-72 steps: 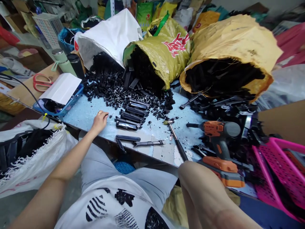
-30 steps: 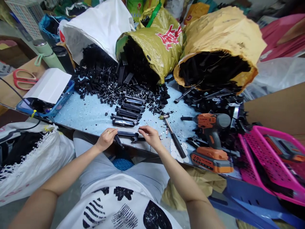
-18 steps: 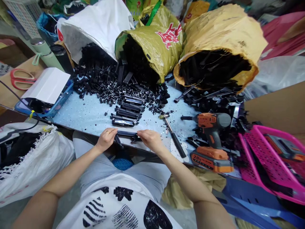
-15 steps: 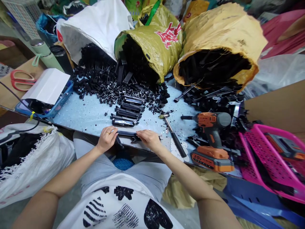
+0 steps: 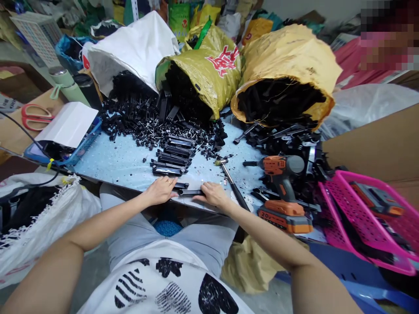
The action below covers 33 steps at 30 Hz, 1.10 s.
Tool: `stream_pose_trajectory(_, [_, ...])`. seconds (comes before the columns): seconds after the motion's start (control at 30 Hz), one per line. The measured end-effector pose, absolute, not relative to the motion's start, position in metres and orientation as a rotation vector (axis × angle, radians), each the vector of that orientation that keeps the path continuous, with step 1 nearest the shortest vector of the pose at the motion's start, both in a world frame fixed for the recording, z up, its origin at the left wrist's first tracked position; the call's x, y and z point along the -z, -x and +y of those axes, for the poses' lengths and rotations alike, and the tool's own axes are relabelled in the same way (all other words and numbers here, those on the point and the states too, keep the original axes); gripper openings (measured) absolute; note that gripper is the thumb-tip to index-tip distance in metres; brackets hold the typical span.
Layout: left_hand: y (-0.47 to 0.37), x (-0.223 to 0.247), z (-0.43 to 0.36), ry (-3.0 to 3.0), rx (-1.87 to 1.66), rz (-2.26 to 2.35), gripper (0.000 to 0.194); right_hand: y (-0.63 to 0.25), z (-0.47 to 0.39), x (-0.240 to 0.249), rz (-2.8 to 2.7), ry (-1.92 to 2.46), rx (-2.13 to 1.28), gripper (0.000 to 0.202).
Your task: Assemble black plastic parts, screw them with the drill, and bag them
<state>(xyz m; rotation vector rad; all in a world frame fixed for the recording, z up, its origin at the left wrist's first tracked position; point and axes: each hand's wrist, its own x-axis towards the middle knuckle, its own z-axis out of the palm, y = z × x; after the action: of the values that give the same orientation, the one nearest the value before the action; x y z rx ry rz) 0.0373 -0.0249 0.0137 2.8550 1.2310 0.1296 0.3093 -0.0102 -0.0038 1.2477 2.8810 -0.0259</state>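
Observation:
At the table's front edge, my left hand (image 5: 163, 190) is closed on a black bar-shaped part (image 5: 181, 186), its far end by the fingers. Beside it my right hand (image 5: 212, 194) pinches the right end of another black part (image 5: 190, 192), which lies just in front of the first. Beyond my hands sits a stack of assembled black parts (image 5: 171, 163) in a column. A hammer (image 5: 234, 185) with a black handle lies to the right of my right hand. Loose black pieces and small metal pins (image 5: 163, 132) are heaped behind the column.
An orange cordless drill (image 5: 284, 189) stands at the right, beside a pink basket (image 5: 366, 218). White (image 5: 140, 48), olive (image 5: 209, 65) and yellow (image 5: 288, 52) sacks of black parts line the back. At left are a blue tray (image 5: 73, 152), scissors (image 5: 36, 117) and a green bottle (image 5: 67, 85).
The view has tilted up and shifted slightly. My left hand has moved right and my right hand has shifted slightly right, and two black parts now show between them.

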Motion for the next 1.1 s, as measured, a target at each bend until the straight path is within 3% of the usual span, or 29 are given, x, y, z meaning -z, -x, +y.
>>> stream_pose_trajectory(0.23, [-0.046, -0.031, -0.015, -2.557, -0.110, 1.419, 0.056, -0.304, -0.023, -0.022, 2.800, -1.133, 0.356, 0.062])
stream_pose_trajectory(0.37, [-0.053, -0.033, -0.020, -2.478, 0.005, 1.697, 0.061, -0.278, -0.030, -0.042, 2.641, -1.348, 0.155, 0.063])
stream_pose_trajectory(0.5, [-0.059, -0.038, -0.026, -2.463, 0.035, 1.711, 0.062, -0.254, -0.029, -0.051, 2.848, -1.179, -0.031, 0.060])
stream_pose_trajectory(0.67, [-0.059, -0.035, -0.033, -2.476, 0.042, 1.592, 0.062, -0.247, -0.013, -0.059, 2.959, -0.789, -0.011, 0.044])
stream_pose_trajectory(0.83, [-0.051, -0.035, -0.031, -2.487, -0.101, 1.644, 0.059, -0.259, -0.012, -0.064, 2.991, -0.854, 0.028, 0.053])
stream_pose_trajectory(0.97, [-0.038, -0.046, -0.033, -2.702, -0.234, 1.379, 0.062, -0.283, -0.025, -0.071, 2.972, -1.066, 0.088, 0.064])
stream_pose_trajectory(1.1, [-0.036, -0.063, -0.064, -2.692, -0.675, 0.804, 0.071, -0.295, -0.051, -0.093, 3.328, -0.672, 0.530, 0.066])
